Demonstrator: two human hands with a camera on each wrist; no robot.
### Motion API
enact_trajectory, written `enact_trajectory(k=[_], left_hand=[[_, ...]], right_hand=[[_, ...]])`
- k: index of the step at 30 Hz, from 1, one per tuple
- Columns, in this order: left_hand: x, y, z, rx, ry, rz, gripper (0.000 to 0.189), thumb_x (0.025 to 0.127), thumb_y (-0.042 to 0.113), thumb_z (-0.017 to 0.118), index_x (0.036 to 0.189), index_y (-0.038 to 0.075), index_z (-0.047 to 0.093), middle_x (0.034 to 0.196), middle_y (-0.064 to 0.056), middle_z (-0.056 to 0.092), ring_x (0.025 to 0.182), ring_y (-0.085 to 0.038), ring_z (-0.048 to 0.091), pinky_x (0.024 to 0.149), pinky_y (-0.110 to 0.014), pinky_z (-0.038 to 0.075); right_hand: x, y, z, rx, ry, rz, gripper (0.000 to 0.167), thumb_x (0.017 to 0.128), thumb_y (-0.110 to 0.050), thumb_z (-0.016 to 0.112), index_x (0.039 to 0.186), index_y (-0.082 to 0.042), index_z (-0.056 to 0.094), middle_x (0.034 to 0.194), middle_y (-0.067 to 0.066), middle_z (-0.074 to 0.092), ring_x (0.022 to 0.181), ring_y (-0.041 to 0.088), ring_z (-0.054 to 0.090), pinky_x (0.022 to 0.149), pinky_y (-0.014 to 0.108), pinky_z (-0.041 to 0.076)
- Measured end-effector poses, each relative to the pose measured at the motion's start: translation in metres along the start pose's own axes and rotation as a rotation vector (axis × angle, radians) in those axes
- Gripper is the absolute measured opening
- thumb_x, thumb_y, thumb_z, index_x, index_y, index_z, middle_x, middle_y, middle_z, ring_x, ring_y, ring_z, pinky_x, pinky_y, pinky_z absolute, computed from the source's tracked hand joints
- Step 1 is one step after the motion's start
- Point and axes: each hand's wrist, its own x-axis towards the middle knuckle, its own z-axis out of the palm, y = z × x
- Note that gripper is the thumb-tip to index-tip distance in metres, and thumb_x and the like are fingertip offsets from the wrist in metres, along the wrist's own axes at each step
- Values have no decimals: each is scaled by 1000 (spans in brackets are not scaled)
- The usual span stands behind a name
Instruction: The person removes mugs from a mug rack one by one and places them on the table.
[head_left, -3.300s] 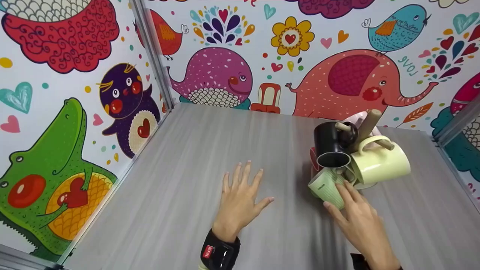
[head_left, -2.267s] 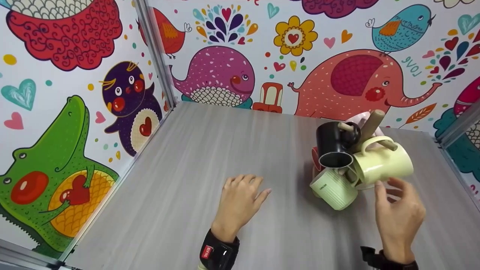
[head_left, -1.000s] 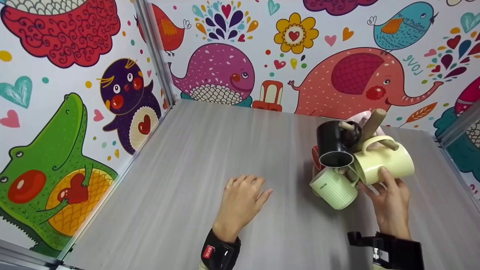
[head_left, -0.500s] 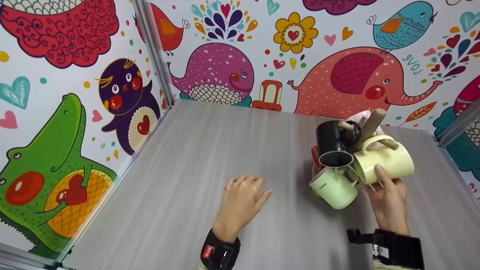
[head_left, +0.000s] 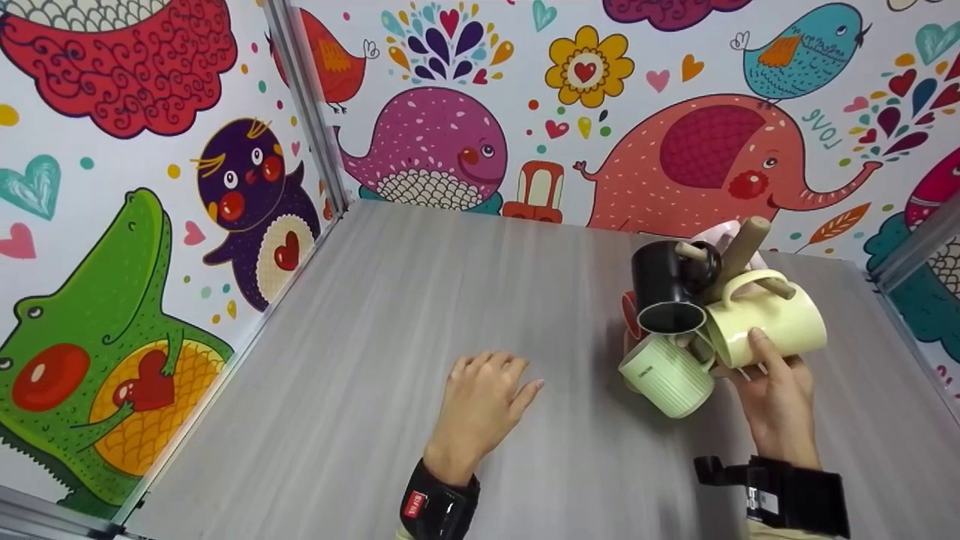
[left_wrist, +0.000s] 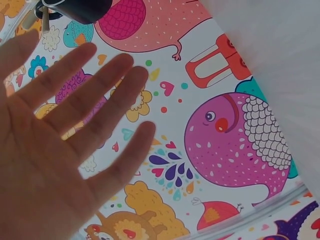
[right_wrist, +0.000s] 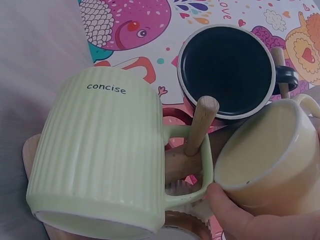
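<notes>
My right hand [head_left: 780, 405] grips the pale yellow mug [head_left: 795, 322], one digit on its side and another at its rim. This mug hangs by its handle on a peg of a wooden mug tree [head_left: 750, 240]. Beside it a ribbed light green mug [right_wrist: 100, 155], marked "concise", hangs on another peg, bottom toward me. A black mug [head_left: 656, 274] hangs above the green one, its mouth facing down toward me. My left hand [head_left: 484, 409] is held over the table to the left, palm down, holding nothing; its fingers [left_wrist: 110, 107] are spread in the left wrist view.
Behind the black mug, a red mug [head_left: 631, 315] shows in part, and a pink mug [head_left: 724, 234] hangs at the back of the tree. The grey wood-grain table [head_left: 420, 300] ends at printed cartoon walls [head_left: 637, 60], with metal posts [head_left: 307, 105] at the corners.
My right hand has left the green mug, moved right and taken hold of the yellow mug. The left hand's fingers have drawn in a little. The mugs hang about where they were.
</notes>
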Motion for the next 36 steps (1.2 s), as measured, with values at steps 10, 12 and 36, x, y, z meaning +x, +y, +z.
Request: enact_trajectory(k=[10,12,36], left_hand=[[-2,-2,-3,-4,-6,-12,28,97,33,68,108,9,76,105,-5,74,96,-24,70,80,-45,55],[-2,-2,-2,-5,-8,-15,28,98,34,68,108,9,76,105,-5,74,96,-24,70,80,-45,55],[-2,-3,-1,2,-3,-15,27,96,33,69,106,9,76,104,-5,74,95,-24,71,80,-44,55]], right_hand=[[-1,0,0,77,9,-15,33,100,0,58,128,-9,42,113,9,59,96,23,65,82,38,56],[-2,1,0,99,-5,-32,33,100,1,58,128,-8,43,114,10,60,98,23,65,83,39,56],[-11,2,-2,186,22,-147,37,96,12,56,129,-3,46,123,13,53,98,27,67,81,42,58]])
